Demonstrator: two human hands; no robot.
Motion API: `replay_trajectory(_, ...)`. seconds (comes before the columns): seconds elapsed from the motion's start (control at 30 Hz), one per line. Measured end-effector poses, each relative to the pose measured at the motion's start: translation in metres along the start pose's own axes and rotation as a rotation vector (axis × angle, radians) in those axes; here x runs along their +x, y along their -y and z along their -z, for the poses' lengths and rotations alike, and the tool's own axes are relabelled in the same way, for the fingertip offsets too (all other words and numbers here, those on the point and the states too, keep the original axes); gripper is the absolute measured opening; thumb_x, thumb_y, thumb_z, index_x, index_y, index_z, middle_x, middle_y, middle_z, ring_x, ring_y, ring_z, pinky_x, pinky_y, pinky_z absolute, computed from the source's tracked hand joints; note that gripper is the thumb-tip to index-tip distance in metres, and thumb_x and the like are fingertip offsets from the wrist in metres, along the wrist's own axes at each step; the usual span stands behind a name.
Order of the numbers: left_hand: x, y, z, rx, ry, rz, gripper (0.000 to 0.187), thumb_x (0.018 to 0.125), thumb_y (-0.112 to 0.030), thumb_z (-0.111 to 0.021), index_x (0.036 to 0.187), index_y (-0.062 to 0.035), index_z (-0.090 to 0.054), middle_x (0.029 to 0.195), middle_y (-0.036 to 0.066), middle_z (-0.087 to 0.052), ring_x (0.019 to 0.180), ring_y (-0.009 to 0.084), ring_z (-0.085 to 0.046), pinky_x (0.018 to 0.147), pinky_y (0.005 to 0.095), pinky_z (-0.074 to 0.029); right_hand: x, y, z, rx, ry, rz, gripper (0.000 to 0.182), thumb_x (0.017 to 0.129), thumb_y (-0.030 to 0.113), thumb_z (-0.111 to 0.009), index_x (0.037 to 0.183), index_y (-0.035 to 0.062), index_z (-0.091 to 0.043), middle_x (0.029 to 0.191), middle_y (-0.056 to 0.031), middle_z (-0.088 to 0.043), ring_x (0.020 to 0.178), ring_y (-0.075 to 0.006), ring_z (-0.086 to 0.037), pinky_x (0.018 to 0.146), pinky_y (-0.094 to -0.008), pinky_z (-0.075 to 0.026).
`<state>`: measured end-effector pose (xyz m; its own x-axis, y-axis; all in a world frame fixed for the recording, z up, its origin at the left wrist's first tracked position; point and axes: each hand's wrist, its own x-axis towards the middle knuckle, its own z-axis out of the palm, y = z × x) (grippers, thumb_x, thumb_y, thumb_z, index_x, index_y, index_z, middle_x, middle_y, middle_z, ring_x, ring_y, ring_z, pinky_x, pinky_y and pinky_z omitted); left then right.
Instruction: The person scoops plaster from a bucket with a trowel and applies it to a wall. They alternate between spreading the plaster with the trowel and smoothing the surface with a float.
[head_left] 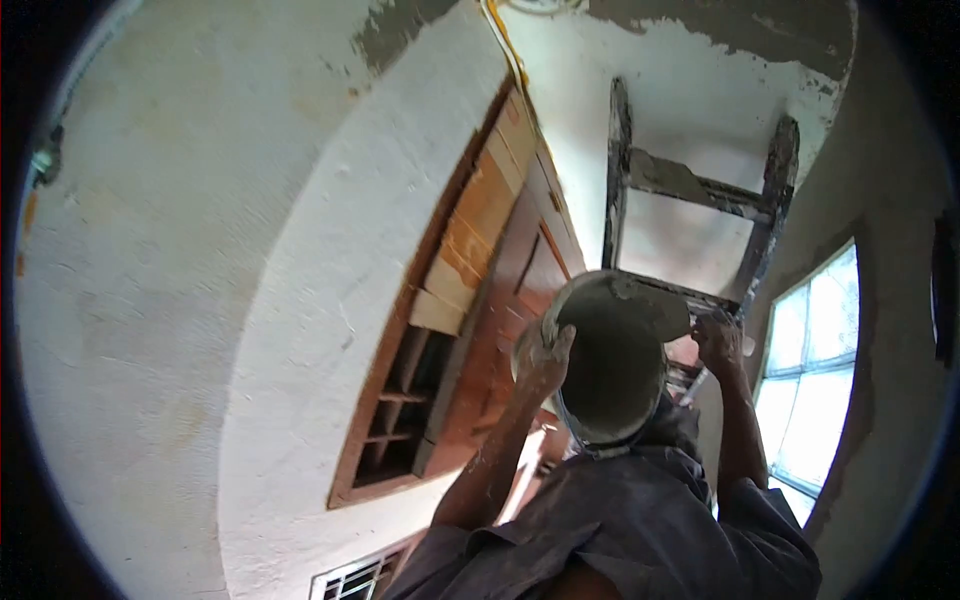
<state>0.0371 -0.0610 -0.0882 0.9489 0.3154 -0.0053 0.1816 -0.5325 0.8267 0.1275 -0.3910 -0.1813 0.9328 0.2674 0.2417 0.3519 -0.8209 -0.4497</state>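
Observation:
A bucket (pixel 612 385) coated with grey plaster is held up in front of my chest, its round mouth facing the camera. My left hand (pixel 545 360) is closed on its left rim, with whitish smears on the fingers. At the opposite side, my right hand (pixel 718 340) is closed around what looks like the handle of a trowel. The flat grey blade of the trowel (pixel 660 312) lies across the upper right part of the bucket's mouth. Shadow hides the bottom of the bucket.
A plaster-spattered ladder (pixel 690 190) stands just beyond the bucket. To the left are a wooden door (pixel 520 310) and a frame with open compartments (pixel 395 410). A bright window (pixel 815 360) is on the right. Patchy plastered wall (pixel 150 300) fills the far left.

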Motion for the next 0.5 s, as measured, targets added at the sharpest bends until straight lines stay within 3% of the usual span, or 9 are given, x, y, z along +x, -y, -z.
replay_trajectory(0.07,0.002,-0.005,0.017,-0.156,0.080,0.166,0.058,0.093,-0.045,-0.062,0.132,-0.0031,-0.056,0.125,0.018,-0.062,0.117,0.0308,-0.059,0.100,0.0409,-0.044,0.006,0.015,0.014,0.094,-0.056,0.073,0.015,0.070,0.010,-0.073,0.083,0.0073,-0.066,0.082,-0.0113,-0.064,0.090,-0.0349,-0.061,0.078,-0.0462,-0.047)
replay_trajectory(0.2,0.004,0.026,0.017,-0.150,0.010,0.208,0.050,0.096,-0.042,-0.060,0.125,-0.0018,-0.060,0.115,0.018,-0.067,0.109,0.0320,-0.063,0.093,0.0402,-0.047,-0.001,0.029,0.019,0.280,0.102,-0.010,0.013,0.073,0.009,-0.070,0.084,0.0062,-0.064,0.077,-0.0114,-0.063,0.077,-0.0355,-0.063,0.068,-0.0471,-0.048)
replay_trajectory(0.23,0.000,0.008,0.022,-0.133,0.006,0.213,0.050,0.095,-0.042,-0.060,0.125,-0.0016,-0.059,0.116,0.018,-0.067,0.110,0.0307,-0.063,0.094,0.0394,-0.047,0.001,0.041,0.033,0.323,0.255,-0.030,0.016,0.074,0.009,-0.068,0.089,0.0055,-0.065,0.081,-0.0123,-0.066,0.077,-0.0339,-0.066,0.068,-0.0449,-0.051)
replay_trajectory(0.33,0.002,0.020,0.023,-0.149,0.008,0.207,0.051,0.094,-0.040,-0.063,0.128,-0.0013,-0.058,0.117,0.016,-0.066,0.110,0.0278,-0.062,0.095,0.0370,-0.046,0.005,0.081,0.047,0.566,0.235,-0.084,0.022,0.075,0.010,-0.068,0.097,0.0056,-0.066,0.091,-0.0145,-0.070,0.086,-0.0317,-0.068,0.074,-0.0425,-0.053)
replay_trajectory(0.37,0.003,0.031,0.022,-0.163,0.013,0.204,0.052,0.094,-0.040,-0.064,0.129,-0.0012,-0.058,0.118,0.015,-0.066,0.110,0.0269,-0.061,0.095,0.0363,-0.046,0.006,0.083,0.040,0.579,0.212,-0.018,0.036,0.078,0.009,-0.067,0.113,0.0043,-0.065,0.098,-0.0171,-0.071,0.089,-0.0314,-0.070,0.077,-0.0409,-0.054)
replay_trajectory(0.47,0.003,0.037,0.023,-0.152,0.015,0.288,0.053,0.094,-0.039,-0.065,0.131,-0.0015,-0.056,0.121,0.014,-0.065,0.112,0.0256,-0.060,0.097,0.0357,-0.044,0.021,0.107,0.029,0.888,0.166,0.110,0.044,0.082,0.010,-0.065,0.125,0.0015,-0.060,0.095,-0.0167,-0.070,0.082,-0.0262,-0.071,0.073,-0.0375,-0.055)
replay_trajectory(0.5,0.003,0.037,0.024,-0.155,0.017,0.293,0.054,0.094,-0.039,-0.065,0.131,-0.0014,-0.056,0.121,0.014,-0.065,0.113,0.0254,-0.060,0.098,0.0358,-0.044,0.030,0.121,0.040,0.991,0.275,0.040,0.045,0.084,0.010,-0.063,0.128,0.0008,-0.058,0.095,-0.0153,-0.070,0.079,-0.0231,-0.070,0.071,-0.0355,-0.055)
